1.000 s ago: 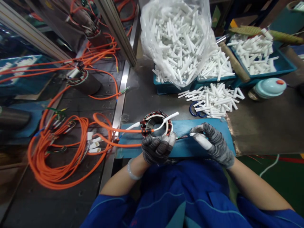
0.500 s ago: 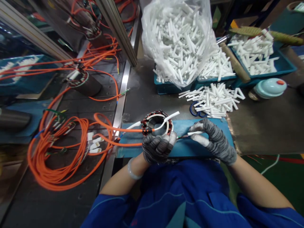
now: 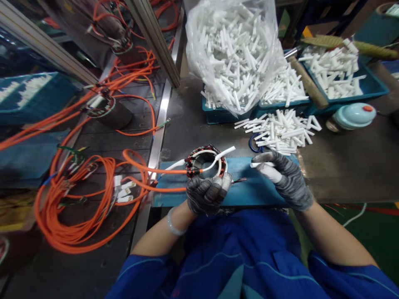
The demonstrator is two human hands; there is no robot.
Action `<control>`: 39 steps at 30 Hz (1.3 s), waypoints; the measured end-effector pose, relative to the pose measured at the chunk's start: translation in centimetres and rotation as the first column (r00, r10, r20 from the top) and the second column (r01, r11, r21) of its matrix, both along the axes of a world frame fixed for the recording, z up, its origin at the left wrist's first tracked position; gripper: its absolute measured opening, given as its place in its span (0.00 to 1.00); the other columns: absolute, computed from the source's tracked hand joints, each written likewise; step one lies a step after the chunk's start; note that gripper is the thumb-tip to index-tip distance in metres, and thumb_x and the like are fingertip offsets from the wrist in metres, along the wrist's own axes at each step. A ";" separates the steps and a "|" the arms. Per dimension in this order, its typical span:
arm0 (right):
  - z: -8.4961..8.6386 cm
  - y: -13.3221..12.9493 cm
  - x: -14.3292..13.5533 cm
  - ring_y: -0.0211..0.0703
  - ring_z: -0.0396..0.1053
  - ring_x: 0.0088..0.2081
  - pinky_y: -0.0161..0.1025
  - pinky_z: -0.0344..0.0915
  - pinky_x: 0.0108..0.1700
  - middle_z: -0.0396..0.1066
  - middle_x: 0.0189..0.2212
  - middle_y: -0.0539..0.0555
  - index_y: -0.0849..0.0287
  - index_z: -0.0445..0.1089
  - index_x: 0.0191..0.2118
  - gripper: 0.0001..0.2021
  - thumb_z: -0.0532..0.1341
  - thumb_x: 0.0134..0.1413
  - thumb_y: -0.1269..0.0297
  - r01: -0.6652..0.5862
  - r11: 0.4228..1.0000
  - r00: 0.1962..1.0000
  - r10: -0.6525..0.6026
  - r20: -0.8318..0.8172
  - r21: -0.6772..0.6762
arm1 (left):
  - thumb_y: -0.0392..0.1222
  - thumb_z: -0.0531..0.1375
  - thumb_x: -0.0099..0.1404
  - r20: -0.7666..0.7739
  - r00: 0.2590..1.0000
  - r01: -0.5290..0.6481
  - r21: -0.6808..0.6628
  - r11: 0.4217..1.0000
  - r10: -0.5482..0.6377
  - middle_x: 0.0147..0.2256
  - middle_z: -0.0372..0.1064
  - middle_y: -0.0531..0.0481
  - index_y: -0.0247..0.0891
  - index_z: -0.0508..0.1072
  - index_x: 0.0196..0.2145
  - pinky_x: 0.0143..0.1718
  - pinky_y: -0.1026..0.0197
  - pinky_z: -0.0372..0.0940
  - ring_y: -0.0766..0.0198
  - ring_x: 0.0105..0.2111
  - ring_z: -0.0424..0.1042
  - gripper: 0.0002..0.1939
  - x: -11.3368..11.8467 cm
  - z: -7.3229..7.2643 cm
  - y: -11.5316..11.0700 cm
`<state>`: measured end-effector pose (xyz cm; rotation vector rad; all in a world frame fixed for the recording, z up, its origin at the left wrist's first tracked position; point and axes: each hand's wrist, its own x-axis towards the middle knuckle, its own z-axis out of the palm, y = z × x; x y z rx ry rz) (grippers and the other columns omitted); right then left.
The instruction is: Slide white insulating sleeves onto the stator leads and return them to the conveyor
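Note:
My left hand (image 3: 208,194), in a grey glove with pale fingertips, is closed around a wire (image 3: 239,180) whose stripped end pokes out to the right. Directly above that hand sits a wound motor stator (image 3: 190,159), a ring of copper coils with a white sleeved lead (image 3: 225,153) across it. An orange cable (image 3: 168,170) runs into it from the left. My right hand (image 3: 286,180), gloved likewise, pinches a short white sleeve tube (image 3: 260,165) between thumb and index finger. A gap separates the tube from the wire end.
Loose white tubes (image 3: 285,132) lie beyond my right hand beside a blue ring (image 3: 254,143). Behind stand a bulging plastic bag (image 3: 199,54) and teal bins (image 3: 374,89) of tubes. Left of the metal rail (image 3: 160,124) are coiled orange cables (image 3: 102,220) and another stator (image 3: 116,114).
My right hand has moved slightly right and up, taking the tube away from the wire end. My left hand has stayed put. Orange cables at far left have swung lower, and a dark cylinder there is gone.

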<state>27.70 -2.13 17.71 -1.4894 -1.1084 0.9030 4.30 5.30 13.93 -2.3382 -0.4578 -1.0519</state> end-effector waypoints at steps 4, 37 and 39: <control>-0.4 -0.5 0.0 0.46 0.76 0.37 0.41 0.74 0.41 0.79 0.34 0.51 0.53 0.79 0.37 0.11 0.71 0.53 0.52 -0.090 0.995 0.994 0.088 -0.059 -0.044 | 0.43 0.75 0.55 0.033 0.999 -0.007 -0.001 1.000 0.007 0.35 0.67 0.49 0.45 0.82 0.40 0.44 0.54 0.59 0.61 0.36 0.64 0.14 0.0 -0.3 -0.1; 0.1 0.5 1.5 0.47 0.76 0.37 0.42 0.69 0.43 0.80 0.36 0.52 0.48 0.81 0.47 0.13 0.65 0.63 0.50 -0.431 0.894 0.828 0.338 0.448 0.122 | 0.41 0.72 0.59 0.048 0.999 -0.016 -0.020 1.000 0.017 0.34 0.65 0.48 0.42 0.82 0.40 0.41 0.55 0.59 0.61 0.35 0.64 0.11 0.3 0.1 -0.1; 0.4 0.8 1.2 0.46 0.76 0.36 0.41 0.69 0.40 0.80 0.35 0.52 0.50 0.81 0.47 0.16 0.63 0.65 0.47 -0.454 0.889 0.816 0.392 0.426 0.051 | 0.42 0.72 0.59 0.021 1.000 -0.012 -0.019 1.000 0.013 0.35 0.66 0.47 0.42 0.82 0.41 0.42 0.55 0.59 0.61 0.35 0.64 0.11 0.2 0.1 -0.2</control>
